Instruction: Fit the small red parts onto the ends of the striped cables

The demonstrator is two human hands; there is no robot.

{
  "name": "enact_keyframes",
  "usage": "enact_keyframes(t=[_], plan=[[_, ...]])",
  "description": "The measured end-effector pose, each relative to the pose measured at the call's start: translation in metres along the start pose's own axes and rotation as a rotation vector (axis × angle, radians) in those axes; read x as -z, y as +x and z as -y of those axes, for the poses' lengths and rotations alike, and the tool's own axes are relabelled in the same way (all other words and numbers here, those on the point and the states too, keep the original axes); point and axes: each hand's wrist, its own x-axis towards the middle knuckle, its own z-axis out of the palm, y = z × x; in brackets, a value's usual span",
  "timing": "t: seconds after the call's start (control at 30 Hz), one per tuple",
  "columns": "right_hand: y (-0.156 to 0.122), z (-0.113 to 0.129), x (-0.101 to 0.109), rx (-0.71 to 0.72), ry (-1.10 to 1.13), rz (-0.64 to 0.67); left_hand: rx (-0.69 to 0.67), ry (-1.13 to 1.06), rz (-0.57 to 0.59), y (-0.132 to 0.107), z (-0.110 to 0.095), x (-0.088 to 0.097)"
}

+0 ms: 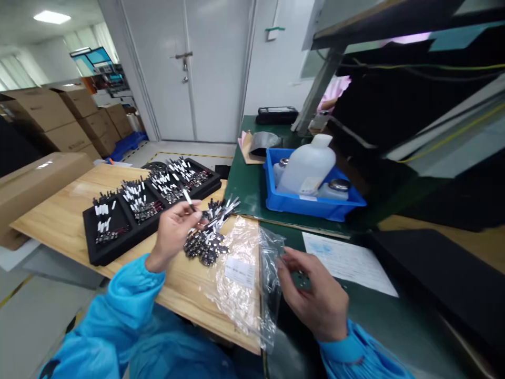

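My left hand (177,229) is closed in a pinch around a thin black lead with a white label (188,198), held above a loose heap of similar small electronic parts (207,245) on the wooden board. Right of the heap lies a crinkled clear plastic bag (240,292) with a white printed label. My right hand (311,289) has thumb and forefinger closed together at the bag's right edge. A black divided tray (144,230) behind my left hand holds several rows of the same black-and-white parts.
A blue bin (303,207) with a large white plastic bottle (310,164) and smaller jars stands on the green tabletop (245,184). A printed sheet (347,260) lies right of my right hand. Cardboard boxes (59,121) are stacked at the left. Another person's pink sleeve (335,89) shows behind the shelf.
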Motion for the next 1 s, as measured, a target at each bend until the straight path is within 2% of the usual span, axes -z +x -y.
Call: enact_keyframes(t=[0.1,0.17,0.27,0.33,0.43,0.63,0.77,0.83,0.9,0.97,1.0], plan=[[0.002,0.000,0.002,0.015,0.010,0.002,-0.052,0.108,-0.109,0.008,-0.021,0.060],[0.002,0.000,0.004,0.027,0.012,0.000,-0.092,0.156,-0.279,0.011,-0.028,0.104],[0.002,0.001,0.005,0.048,0.017,-0.007,-0.052,0.308,-0.499,0.010,-0.029,0.165],[0.002,0.001,0.006,0.062,0.023,-0.009,0.010,0.506,-0.620,0.004,-0.025,0.196],[0.002,0.002,0.005,0.076,0.025,0.000,0.066,0.651,-0.698,-0.008,-0.017,0.222],[0.001,0.000,0.004,0.075,0.044,0.007,0.141,0.921,-0.709,-0.023,-0.009,0.234],[0.001,-0.001,0.005,0.048,0.038,0.001,0.076,1.181,-0.701,-0.024,-0.016,0.224],[0.002,-0.001,0.006,0.016,0.042,-0.013,-0.060,1.344,-0.659,-0.025,-0.020,0.208],[0.003,-0.001,0.007,-0.022,0.056,-0.032,-0.203,1.425,-0.554,-0.025,-0.023,0.184],[0.005,-0.002,0.008,-0.061,0.061,-0.055,-0.253,1.336,-0.349,-0.024,-0.023,0.154],[0.005,-0.003,0.009,-0.083,0.060,-0.063,-0.246,1.259,-0.208,-0.023,-0.022,0.137]])
